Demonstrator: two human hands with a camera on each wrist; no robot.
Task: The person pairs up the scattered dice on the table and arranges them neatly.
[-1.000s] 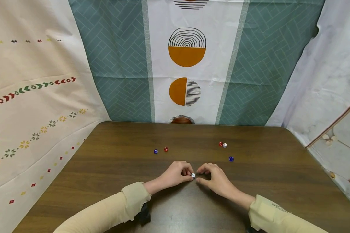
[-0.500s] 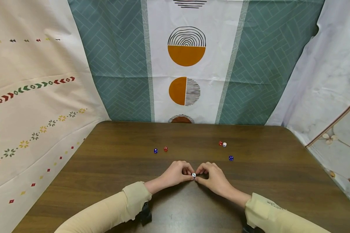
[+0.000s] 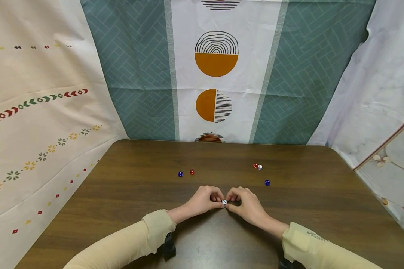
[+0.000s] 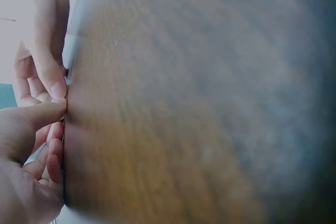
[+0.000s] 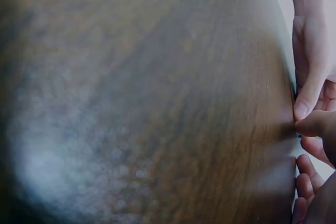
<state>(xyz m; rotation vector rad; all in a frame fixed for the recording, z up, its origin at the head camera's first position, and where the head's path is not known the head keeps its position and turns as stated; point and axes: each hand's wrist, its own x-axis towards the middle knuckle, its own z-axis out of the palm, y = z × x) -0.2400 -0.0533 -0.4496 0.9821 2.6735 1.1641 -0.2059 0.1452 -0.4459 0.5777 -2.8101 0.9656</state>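
Observation:
A small white die (image 3: pixel 224 201) with dark pips stands at the middle of the table, between both hands. My left hand (image 3: pixel 203 201) pinches it from the left with thumb and fingers. From the right, the thumb and fingers of my right hand (image 3: pixel 247 204) pinch at the same die. The two thumbs meet just in front of it, as the left wrist view shows with the left thumb (image 4: pixel 50 113) beside the right thumb (image 4: pixel 52 80). Fingers hide most of the die in both wrist views, and I cannot tell what lies under it.
Left of centre, a blue die (image 3: pixel 180 174) and a red die (image 3: pixel 192 172) lie apart. Farther right, another red die (image 3: pixel 255 165) sits close beside a white die (image 3: pixel 260 167), with a blue die (image 3: pixel 267 182) nearer. The brown table (image 3: pixel 138 160) ends at a hanging curtain (image 3: pixel 141 74).
My right hand has moved slightly left, and its thumb and fingertips have come in on the white die from a small gap. The left hand keeps its pinch, with the die barely shifted right.

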